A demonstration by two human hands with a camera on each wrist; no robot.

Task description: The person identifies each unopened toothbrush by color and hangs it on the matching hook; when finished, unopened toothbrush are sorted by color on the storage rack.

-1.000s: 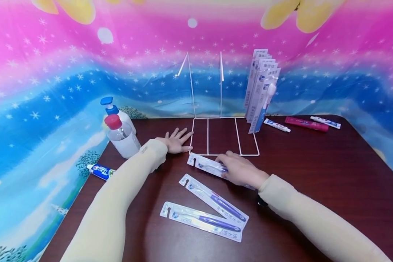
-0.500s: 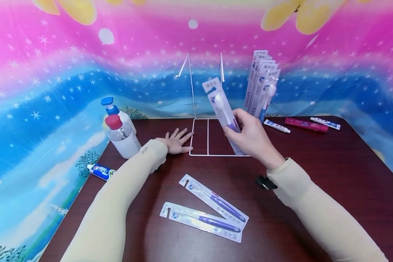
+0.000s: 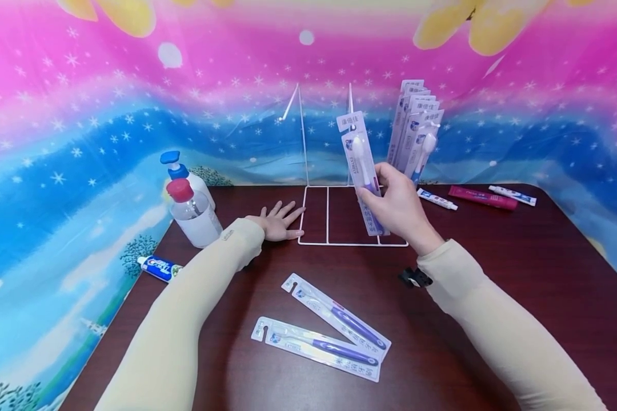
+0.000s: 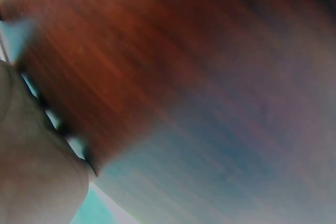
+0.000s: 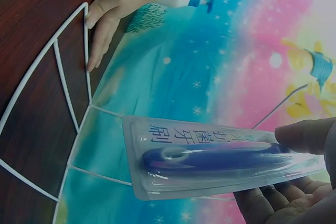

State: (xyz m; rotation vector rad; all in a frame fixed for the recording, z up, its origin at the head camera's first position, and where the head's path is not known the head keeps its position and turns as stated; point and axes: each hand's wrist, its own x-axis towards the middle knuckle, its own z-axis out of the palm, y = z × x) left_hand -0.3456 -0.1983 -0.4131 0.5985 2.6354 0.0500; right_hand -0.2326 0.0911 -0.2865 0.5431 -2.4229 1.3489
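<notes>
My right hand (image 3: pixel 398 200) pinches a packaged toothbrush (image 3: pixel 356 154) with a purple handle, thumb in front and fingers behind. It is held nearly upright above the base of a white wire rack (image 3: pixel 327 220), its slotted end up, just below the tip of the middle hook. In the right wrist view the toothbrush pack's (image 5: pixel 215 162) lower end points away from the hand. My left hand (image 3: pixel 276 222) lies with fingers spread, touching the rack's left base wire. Two more packaged toothbrushes, an upper one (image 3: pixel 334 311) and a lower one (image 3: pixel 316 348), lie overlapping on the table.
A row of several toothbrush packs (image 3: pixel 416 128) stands upright at the rack's right; their support is hidden. Right of it lie a small toothpaste tube (image 3: pixel 437 199), a magenta tube (image 3: pixel 483 197) and another small tube (image 3: pixel 513 195). Pump bottles (image 3: pixel 195 220) and a blue toothpaste tube (image 3: pixel 158 268) are left.
My right hand has lifted the toothbrush pack off the table, turned it upright and brought it over the rack, lately shifting slightly right. The left hand has stayed put.
</notes>
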